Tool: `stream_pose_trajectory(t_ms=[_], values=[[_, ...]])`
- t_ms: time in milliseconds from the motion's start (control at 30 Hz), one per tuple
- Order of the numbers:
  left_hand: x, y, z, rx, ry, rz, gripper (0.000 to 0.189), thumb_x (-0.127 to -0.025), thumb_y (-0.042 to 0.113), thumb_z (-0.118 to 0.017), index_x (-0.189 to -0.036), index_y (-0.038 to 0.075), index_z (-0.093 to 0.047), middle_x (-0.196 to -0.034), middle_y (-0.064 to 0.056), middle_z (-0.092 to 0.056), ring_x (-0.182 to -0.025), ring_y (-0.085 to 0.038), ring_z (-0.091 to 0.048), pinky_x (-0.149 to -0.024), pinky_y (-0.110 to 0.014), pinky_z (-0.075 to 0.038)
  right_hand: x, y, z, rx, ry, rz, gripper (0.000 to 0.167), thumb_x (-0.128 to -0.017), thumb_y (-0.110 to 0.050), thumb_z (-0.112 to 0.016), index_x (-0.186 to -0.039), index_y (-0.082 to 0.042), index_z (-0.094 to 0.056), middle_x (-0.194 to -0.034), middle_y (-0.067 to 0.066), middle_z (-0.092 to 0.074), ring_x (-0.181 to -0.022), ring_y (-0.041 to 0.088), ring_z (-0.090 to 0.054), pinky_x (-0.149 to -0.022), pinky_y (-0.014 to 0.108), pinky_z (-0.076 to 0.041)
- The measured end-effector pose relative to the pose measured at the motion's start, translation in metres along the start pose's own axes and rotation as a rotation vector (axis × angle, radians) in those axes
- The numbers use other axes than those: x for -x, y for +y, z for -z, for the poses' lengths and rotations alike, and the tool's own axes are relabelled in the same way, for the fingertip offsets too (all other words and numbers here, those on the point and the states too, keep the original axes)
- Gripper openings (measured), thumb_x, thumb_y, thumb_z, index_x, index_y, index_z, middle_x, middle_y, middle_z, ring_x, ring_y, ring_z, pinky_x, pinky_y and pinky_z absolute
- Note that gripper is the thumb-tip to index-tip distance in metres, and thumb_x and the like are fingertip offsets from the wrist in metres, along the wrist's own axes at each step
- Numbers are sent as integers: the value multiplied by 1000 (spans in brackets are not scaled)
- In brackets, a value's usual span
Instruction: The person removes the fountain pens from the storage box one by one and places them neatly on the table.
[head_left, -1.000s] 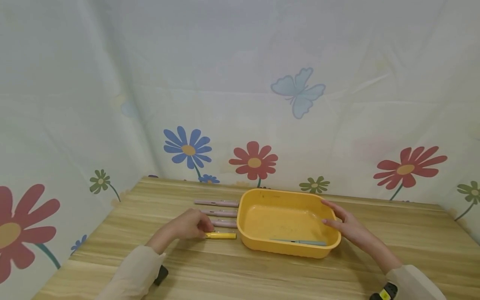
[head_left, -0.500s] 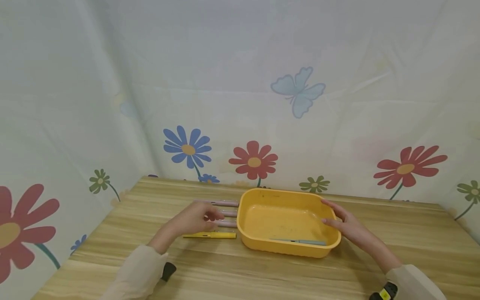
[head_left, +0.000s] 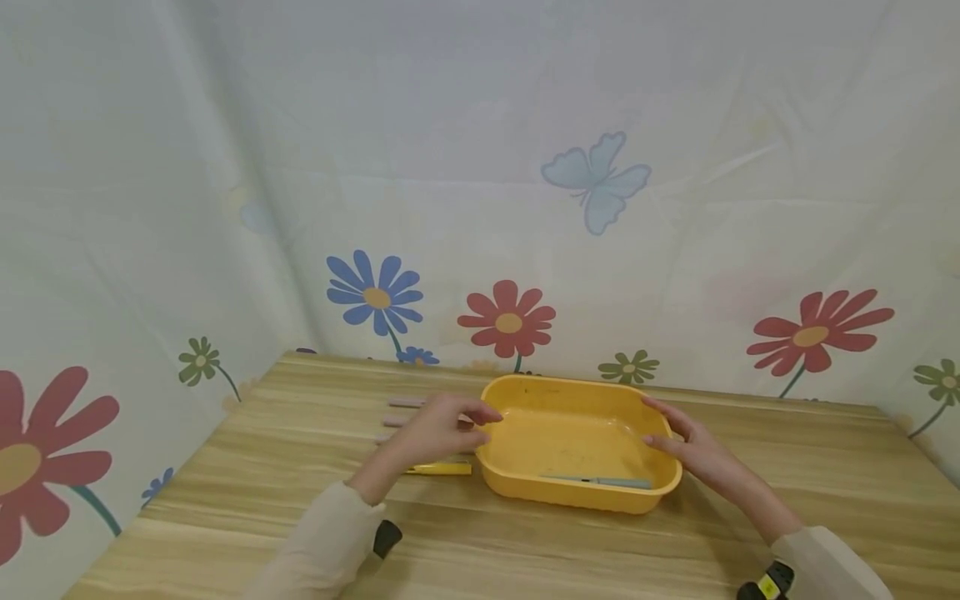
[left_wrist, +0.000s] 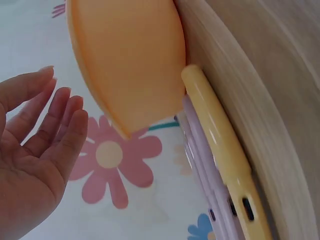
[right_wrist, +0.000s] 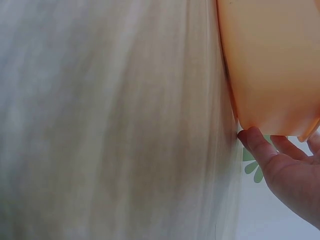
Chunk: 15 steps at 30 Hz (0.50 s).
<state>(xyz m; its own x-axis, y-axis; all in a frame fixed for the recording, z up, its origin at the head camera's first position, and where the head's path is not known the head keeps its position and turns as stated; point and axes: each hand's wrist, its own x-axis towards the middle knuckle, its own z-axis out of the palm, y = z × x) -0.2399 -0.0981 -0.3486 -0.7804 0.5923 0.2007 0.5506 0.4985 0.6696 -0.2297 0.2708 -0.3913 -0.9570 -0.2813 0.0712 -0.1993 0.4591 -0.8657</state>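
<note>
A yellow plastic basket (head_left: 562, 497) sits on the table, with a grey-blue pen (head_left: 622, 482) lying inside along its near wall. My right hand (head_left: 697, 454) holds the basket's right end, thumb over the rim and other fingers against the outer wall (right_wrist: 270, 100). At the opposite end my left hand (head_left: 446, 429) hovers by the left rim, fingers loosely bent and apart, holding nothing. Beneath and beside it, a yellow pen (head_left: 442, 469) lies on the table. Beyond that are several pale purple pens (head_left: 405, 402) in a row, partly hidden by the hand.
The wooden table (head_left: 570, 558) ends at the back against a white curtain (head_left: 450, 167) printed with flowers and a butterfly. A dark wrist strap device (head_left: 768, 581) shows at the right sleeve.
My left hand has let go of the yellow pen, lifted, and moved right toward the basket's left rim. My right hand and the basket have stayed in place.
</note>
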Motion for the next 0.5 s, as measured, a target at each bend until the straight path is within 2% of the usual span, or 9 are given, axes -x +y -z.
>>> stream_pose_trajectory(t_ms=[133,300,500], values=[[-7,4,-10,1,-15,-18,25,-82,8,-66,-107,5,-66,-104,-9,-65,-95,-25,-59,-81,-30,-50,0,0,0,2,3,5,62,-90,-18,-55,-142,-2,-26,-145,28,-17,-128,49,-20,-92,55,-38],[-16,10,-21,14,-62,-8,27,-82,11,-66,-109,6,-65,-105,-8,-65,-95,-22,-58,-82,-30,-49,-1,0,0,-7,5,4,62,-90,-18,-55,-142,-2,-26,-145,28,-17,-127,49,-21,-92,54,-38],[-28,16,-36,58,-116,9,28,-82,12,-66,-109,4,-64,-106,-9,-64,-94,-18,-58,-78,-22,-49,0,-1,0,-3,2,-2,62,-90,-19,-55,-142,-2,-26,-145,28,-17,-127,49,-21,-92,55,-38]])
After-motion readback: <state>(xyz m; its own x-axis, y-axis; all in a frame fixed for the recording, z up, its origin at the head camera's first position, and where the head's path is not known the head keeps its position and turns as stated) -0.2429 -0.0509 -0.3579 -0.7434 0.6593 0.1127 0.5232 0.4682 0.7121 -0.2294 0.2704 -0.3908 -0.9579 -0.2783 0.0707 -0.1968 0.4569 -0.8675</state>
